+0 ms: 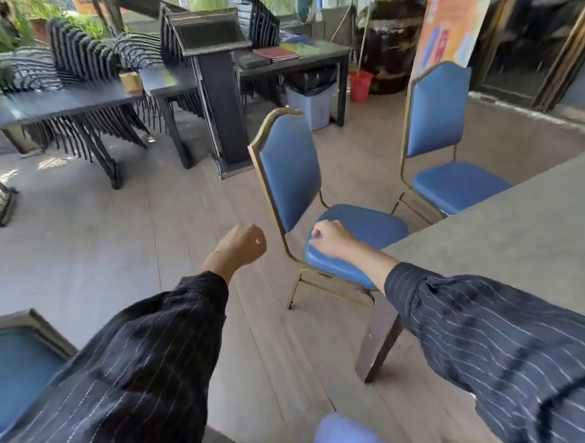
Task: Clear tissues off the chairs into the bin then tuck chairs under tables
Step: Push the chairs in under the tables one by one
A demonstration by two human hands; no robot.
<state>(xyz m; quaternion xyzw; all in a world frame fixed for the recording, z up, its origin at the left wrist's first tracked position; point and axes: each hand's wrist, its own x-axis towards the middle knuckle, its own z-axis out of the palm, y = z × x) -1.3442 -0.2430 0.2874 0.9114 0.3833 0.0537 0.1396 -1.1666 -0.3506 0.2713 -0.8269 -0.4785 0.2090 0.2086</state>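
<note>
The near blue chair with a gold frame stands at the corner of the grey table, pulled out from it. My right hand is curled into a fist over the left edge of its seat; I cannot tell whether it grips anything. My left hand is a fist in the air just left of the chair's backrest, apart from it. A second blue chair stands further right along the table. The grey bin with a black liner sits under a far dark table. No tissue shows on either seat.
A third blue chair is at the bottom left. A dark lectern, dark tables and stacked black chairs fill the back. A red bucket stands right of the bin. Wooden floor lies between.
</note>
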